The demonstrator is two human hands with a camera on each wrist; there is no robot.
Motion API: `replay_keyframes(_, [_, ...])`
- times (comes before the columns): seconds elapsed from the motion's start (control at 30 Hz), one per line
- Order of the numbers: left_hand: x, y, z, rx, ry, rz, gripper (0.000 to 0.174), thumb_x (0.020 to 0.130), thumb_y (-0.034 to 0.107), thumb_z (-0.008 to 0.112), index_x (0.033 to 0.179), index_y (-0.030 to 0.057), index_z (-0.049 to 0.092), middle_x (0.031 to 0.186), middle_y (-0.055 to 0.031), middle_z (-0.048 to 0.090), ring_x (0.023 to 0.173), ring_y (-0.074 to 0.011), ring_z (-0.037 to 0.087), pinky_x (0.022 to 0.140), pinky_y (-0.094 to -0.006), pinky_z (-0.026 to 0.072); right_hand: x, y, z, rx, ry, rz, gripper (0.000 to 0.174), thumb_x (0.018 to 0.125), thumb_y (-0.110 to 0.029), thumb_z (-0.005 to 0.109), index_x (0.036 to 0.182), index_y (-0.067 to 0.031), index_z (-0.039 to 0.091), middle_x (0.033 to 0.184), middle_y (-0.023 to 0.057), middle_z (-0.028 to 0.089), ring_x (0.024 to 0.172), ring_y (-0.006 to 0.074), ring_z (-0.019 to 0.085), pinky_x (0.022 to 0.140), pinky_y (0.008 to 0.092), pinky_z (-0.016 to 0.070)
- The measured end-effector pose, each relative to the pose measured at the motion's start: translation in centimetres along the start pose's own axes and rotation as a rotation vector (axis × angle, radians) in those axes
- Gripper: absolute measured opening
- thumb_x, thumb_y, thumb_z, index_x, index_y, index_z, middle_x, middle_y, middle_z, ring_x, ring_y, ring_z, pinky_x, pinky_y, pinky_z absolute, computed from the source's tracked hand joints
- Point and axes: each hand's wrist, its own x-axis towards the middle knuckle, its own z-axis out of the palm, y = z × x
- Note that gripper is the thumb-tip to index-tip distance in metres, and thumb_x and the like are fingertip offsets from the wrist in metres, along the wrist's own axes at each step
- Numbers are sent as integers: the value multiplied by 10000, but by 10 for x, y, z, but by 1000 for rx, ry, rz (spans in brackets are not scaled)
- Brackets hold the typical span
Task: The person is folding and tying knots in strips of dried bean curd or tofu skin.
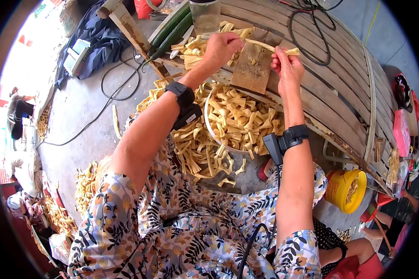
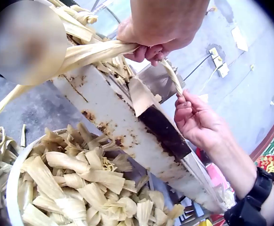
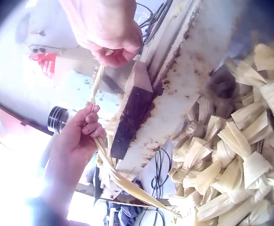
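Note:
A pale yellow strip (image 1: 260,45), which looks like dried husk or bean-curd skin, stretches between both hands above a small wooden board (image 1: 251,69). My left hand (image 1: 223,48) pinches it on the left, and my right hand (image 1: 288,69) pinches its right end between thumb and fingers. In the left wrist view the strip between the hands (image 2: 171,75) looks twisted, and a wide loose length (image 2: 87,54) trails from the left hand. The right wrist view shows that loose length (image 3: 127,186) hanging down past the board's dark edge (image 3: 130,120).
Below the slatted table (image 1: 330,93) stands a white-rimmed container (image 1: 208,122) heaped with knotted pieces (image 1: 242,116). Loose strips (image 1: 191,158) lie beside it. A glass (image 1: 206,21), long green vegetables (image 1: 174,30) and a black cable (image 1: 307,42) are on the table. A yellow bucket (image 1: 344,190) stands right.

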Motion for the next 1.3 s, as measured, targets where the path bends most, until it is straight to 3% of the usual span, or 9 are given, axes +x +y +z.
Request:
replay_keyframes(0.17, [-6,-21,11,230,121,94,177,720,182,603,773,14,624,582,-130,553,504,-185,525,525,-307,435,6,20,-13,-567,60,-144,139,784,-115,619,803,18,586,672,30,573,538,65,495,451,188,380])
replay_keyframes(0.4, [-43,24,-23,17,-249,-25,115,823,132,542,868,57,616,589,51,510,556,-23,440,483,-187,340,-41,-21,-24,-616,-260,-62,229,747,-173,661,892,0,619,684,14,597,578,91,527,524,211,427])
replay_keyframes(0.53, [-69,33,-21,-13,-381,48,77,839,116,539,885,61,566,609,35,517,570,-16,450,496,-179,336,-59,-42,-32,-793,-371,-378,303,750,-287,666,956,-67,636,733,12,609,643,87,517,592,227,442])
replay_keyframes(0.63, [-89,46,-6,167,-350,225,77,815,98,567,877,56,553,585,-9,522,573,-52,506,506,-228,414,-70,-37,-24,-792,-371,-362,153,827,-158,567,891,-35,632,714,39,617,655,89,548,588,245,454])
replay_keyframes(0.73, [-108,52,7,257,-423,515,99,795,99,558,891,85,540,589,-120,544,527,-242,565,478,-313,454,-84,-17,-24,-714,-495,-81,149,826,-116,549,749,-1,605,614,34,570,519,81,515,474,232,426])
replay_keyframes(0.8, [-114,52,9,251,-503,614,116,788,104,564,900,90,539,588,-116,541,525,-244,564,468,-321,442,-87,-10,-36,-792,-632,171,149,805,-97,556,704,3,602,562,25,538,469,76,485,437,225,398])
replay_keyframes(1.07, [-118,25,-19,80,-747,-10,143,831,143,555,878,8,562,667,-35,568,639,-106,561,607,-260,467,-93,-28,-52,-791,-410,139,128,760,-115,625,722,8,630,528,-23,515,421,37,415,376,183,319])
replay_keyframes(1.2, [-98,65,-27,385,-647,60,185,854,176,529,936,25,596,696,-27,589,661,-87,562,597,-242,478,-92,-41,-52,-661,-501,154,101,788,-110,610,824,-21,642,583,-38,534,431,15,394,376,167,305])
replay_keyframes(1.3, [-83,167,-33,73,-544,247,183,843,201,530,868,32,595,605,-4,549,531,-62,492,471,-220,404,-102,-91,-39,-491,-579,22,168,821,-147,568,914,-14,613,724,24,615,424,-9,369,389,131,275])
